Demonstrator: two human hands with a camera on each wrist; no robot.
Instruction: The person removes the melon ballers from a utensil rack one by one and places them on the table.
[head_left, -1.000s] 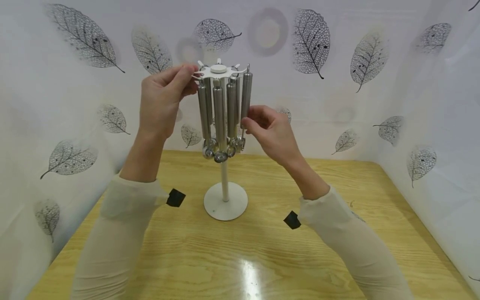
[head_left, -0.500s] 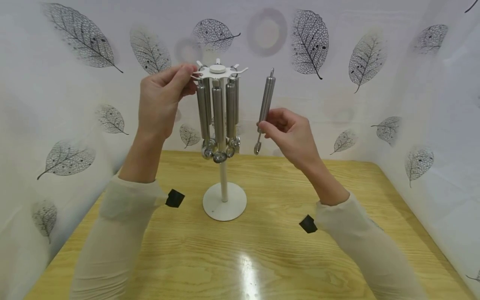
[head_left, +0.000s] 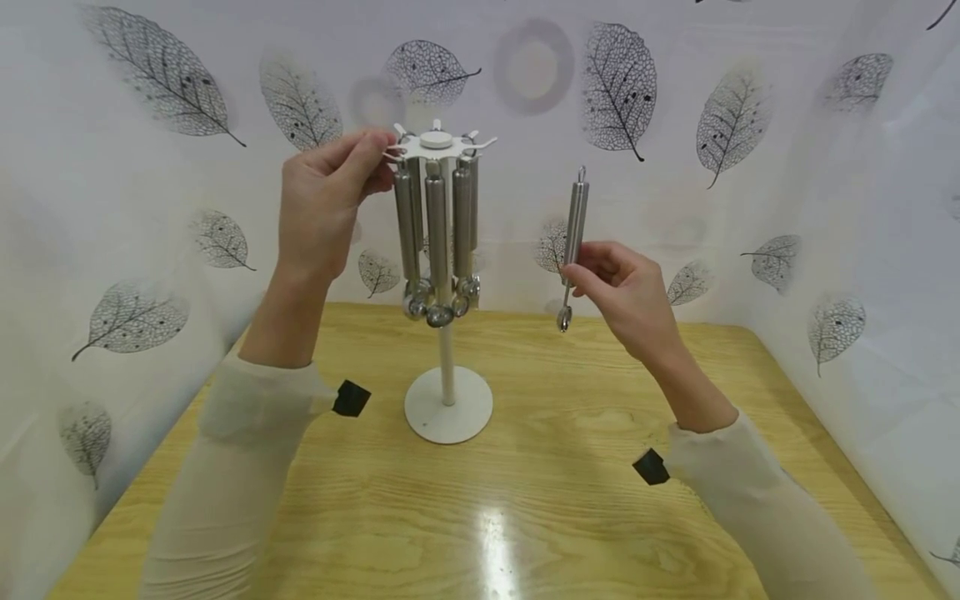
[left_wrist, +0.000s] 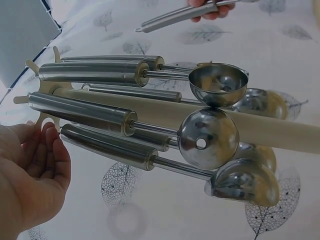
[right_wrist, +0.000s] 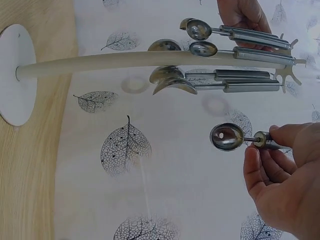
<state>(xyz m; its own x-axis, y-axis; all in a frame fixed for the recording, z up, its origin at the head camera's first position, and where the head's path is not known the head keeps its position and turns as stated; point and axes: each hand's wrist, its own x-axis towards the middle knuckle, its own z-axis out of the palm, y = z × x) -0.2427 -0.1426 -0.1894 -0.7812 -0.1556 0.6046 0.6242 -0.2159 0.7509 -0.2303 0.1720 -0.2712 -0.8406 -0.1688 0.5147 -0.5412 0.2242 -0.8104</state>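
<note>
A white utensil stand (head_left: pixel 447 346) with a star-shaped hook top stands on the table. Several steel-handled scoops (head_left: pixel 437 221) hang from its hooks, bowls downward. My left hand (head_left: pixel 318 200) pinches a hook at the left of the top, fingertips beside a handle's end. To the right of the stand, my right hand (head_left: pixel 633 300) holds a melon baller (head_left: pixel 576 221) in the air between thumb and fingers, low on its handle. It hangs nearly upright, with its loop at the top and its small bowl below. In the right wrist view that bowl (right_wrist: pixel 227 136) shows a hole.
The stand's round white base (head_left: pixel 448 425) sits on the wooden table (head_left: pixel 420 517). Behind and at both sides hangs a white cloth (head_left: pixel 510 208) printed with dark leaves. Small black squares (head_left: pixel 351 398) show near both cuffs.
The melon baller has come off the stand's right hook and moved right and a little down with my right hand. My left hand stays at the hook.
</note>
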